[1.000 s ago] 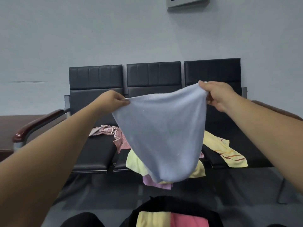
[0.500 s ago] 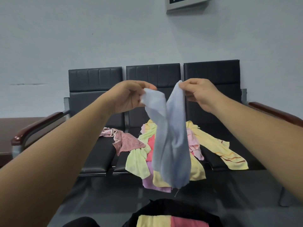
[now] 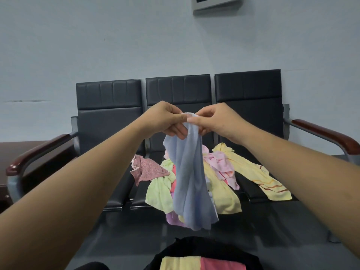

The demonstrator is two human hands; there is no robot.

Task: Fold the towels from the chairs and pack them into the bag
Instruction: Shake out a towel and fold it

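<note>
A light blue towel [image 3: 191, 184] hangs folded in half in front of me, its top corners brought together. My left hand [image 3: 165, 119] and my right hand [image 3: 218, 120] pinch those corners side by side, nearly touching, at chest height. Behind the towel, a loose pile of towels [image 3: 218, 172] in yellow, pink, green and dusty rose lies on the black chairs [image 3: 109, 121]. At the bottom edge, a black bag [image 3: 214, 248] stands open with a folded yellow towel [image 3: 180, 264] and a folded pink towel [image 3: 222, 265] inside.
The row of three black chairs stands against a pale wall, with wooden armrests at the far left [image 3: 39, 151] and far right [image 3: 323, 135]. A dark table [image 3: 11, 151] sits at the left. A panel [image 3: 216, 1] hangs high on the wall. The floor [image 3: 126, 236] is dark.
My hands have come together from wide apart, folding the spread blue towel in half so it now hangs narrow. The pile behind it has come into view.
</note>
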